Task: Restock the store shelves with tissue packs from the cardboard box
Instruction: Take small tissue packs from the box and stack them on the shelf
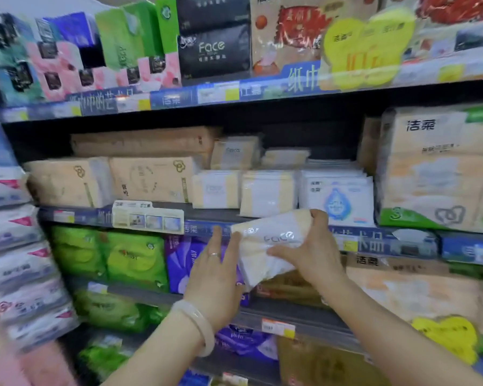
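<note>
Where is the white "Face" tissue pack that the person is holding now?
The Face tissue pack is centre-frame in the head view, gripped by the right hand, the left hand at its left end, just below the white packs on the middle shelf.

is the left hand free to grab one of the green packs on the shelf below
Probably yes: the left hand only rests open-fingered against the face pack, which the right hand grips, and the green packs sit unblocked beside it.

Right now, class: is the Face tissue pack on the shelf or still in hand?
In hand. The Face tissue pack is tilted below the shelf edge, gripped by the right hand; left hand touches it.
</note>
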`<move>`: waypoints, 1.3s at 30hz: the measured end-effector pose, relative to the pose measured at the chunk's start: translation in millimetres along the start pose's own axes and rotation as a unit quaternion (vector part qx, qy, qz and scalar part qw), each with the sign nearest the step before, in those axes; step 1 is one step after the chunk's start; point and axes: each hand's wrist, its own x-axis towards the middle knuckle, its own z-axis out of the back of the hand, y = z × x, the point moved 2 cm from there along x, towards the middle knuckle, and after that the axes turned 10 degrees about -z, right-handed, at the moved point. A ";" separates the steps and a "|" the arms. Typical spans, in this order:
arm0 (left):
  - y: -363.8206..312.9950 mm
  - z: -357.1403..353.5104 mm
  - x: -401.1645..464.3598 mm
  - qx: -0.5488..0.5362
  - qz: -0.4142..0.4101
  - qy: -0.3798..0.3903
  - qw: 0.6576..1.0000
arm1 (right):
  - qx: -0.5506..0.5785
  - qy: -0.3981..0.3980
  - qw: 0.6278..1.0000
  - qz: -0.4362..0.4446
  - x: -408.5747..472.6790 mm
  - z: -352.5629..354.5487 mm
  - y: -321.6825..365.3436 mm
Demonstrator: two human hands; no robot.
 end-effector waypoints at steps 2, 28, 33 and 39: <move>22.3 2.1 8.0 -0.013 0.003 -0.007 1.000 | 0.001 0.001 1.000 0.009 11.5 -20.9 13.4; 226.4 -22.7 186.1 -0.130 -0.060 -0.135 0.980 | -0.027 -0.010 0.995 0.099 178.3 -196.3 91.5; 237.1 -32.7 206.2 -0.061 -0.050 -0.045 0.996 | -0.328 0.001 0.937 0.122 178.9 -198.2 92.6; 244.7 -33.5 222.8 0.025 -0.111 -0.002 0.994 | -0.455 -0.011 0.864 0.215 178.9 -212.4 88.5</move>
